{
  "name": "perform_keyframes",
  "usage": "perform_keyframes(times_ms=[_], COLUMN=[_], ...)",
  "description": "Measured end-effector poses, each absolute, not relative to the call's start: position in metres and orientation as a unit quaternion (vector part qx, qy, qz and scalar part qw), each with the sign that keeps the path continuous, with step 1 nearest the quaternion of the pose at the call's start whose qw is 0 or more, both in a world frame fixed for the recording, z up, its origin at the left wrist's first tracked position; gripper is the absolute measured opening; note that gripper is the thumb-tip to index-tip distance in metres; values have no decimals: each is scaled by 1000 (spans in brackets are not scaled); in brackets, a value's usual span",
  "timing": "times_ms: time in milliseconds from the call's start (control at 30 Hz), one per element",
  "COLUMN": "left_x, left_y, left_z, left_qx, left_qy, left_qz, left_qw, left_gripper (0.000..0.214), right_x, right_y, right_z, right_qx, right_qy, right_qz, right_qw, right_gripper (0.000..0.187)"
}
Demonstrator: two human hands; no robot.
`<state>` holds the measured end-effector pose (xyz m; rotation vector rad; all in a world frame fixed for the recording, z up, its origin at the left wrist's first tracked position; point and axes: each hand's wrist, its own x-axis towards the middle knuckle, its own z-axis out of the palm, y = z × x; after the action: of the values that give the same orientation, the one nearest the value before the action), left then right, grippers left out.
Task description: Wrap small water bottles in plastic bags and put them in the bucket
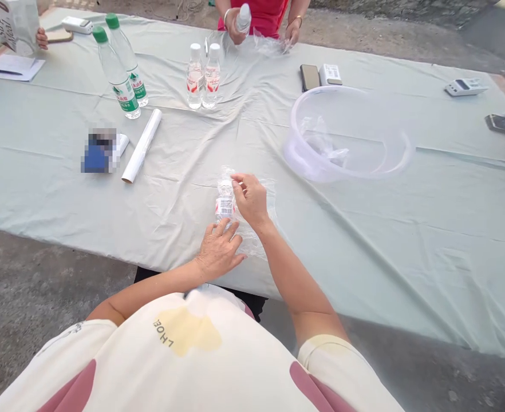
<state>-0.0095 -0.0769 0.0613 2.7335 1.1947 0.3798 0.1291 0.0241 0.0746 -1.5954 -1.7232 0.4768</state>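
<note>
A small clear water bottle (pixel 224 207) with a red and white label lies on the cloth in front of me, its cap end pointing away. Clear plastic wrap (pixel 256 243) is spread under and around it. My right hand (pixel 252 201) is at the cap end, thumb and fingers pinched on the wrap's edge. With fingers spread, my left hand (pixel 220 249) rests at the near end of the bottle, its fingertips touching there. The right hand partly hides the bottle's right side.
Beyond lie a white roll (pixel 143 146), two green-capped bottles (pixel 126 97), two small bottles (pixel 195 80) and a translucent basin (pixel 304 157) holding crumpled plastic. Phones (pixel 310 78) and white devices (pixel 466 87) sit farther off. Opposite, a person's hand (pixel 236 27) grips a bottle.
</note>
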Motion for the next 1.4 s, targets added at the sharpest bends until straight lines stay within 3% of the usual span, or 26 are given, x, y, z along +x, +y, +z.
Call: perform_keyframes(times_ms=[167,267,367,433,600,700,767,867,933,967,1067,1200,1300,1400], left_x=[12,24,34,42,69,90,101,103,92,82,47,4,-16,-20], left_y=[-76,-77,-79,-80,-75,-70,-71,-83,-94,-98,-98,-82,-75,-76], left_z=[60,59,57,54,46,44,46,54,62,65,75,77,73,75], left_qx=[924,941,956,966,986,992,994,990,969,945,859,815,782,745], left_qy=[370,332,287,252,159,111,64,-29,-84,-102,-35,225,322,351], left_qz=[83,60,55,52,39,27,18,-7,-36,-43,-42,-17,-14,0], left_qw=[43,17,-4,-4,23,55,84,140,231,309,508,534,533,567], left_gripper=[29,34,45,51,60,66,61,34,20,22,25,28,31,31], right_x=[126,137,151,161,188,209,224,246,257,261,270,269,259,246], right_y=[19,26,29,27,18,13,9,1,-4,-5,-3,15,30,41], right_z=[71,67,68,70,68,62,58,52,50,50,53,66,80,91], right_qx=[-627,-676,-712,-720,-716,-696,-685,-694,-705,-708,-719,-713,-685,-680], right_qy=[-685,-638,-618,-610,-623,-620,-615,-601,-592,-589,-565,-583,-654,-686], right_qz=[230,234,248,275,218,253,268,267,266,258,218,161,149,204], right_qw=[293,285,222,184,228,259,285,292,286,293,341,355,284,160], right_gripper=[25,41,59,60,41,51,57,53,52,52,47,40,39,42])
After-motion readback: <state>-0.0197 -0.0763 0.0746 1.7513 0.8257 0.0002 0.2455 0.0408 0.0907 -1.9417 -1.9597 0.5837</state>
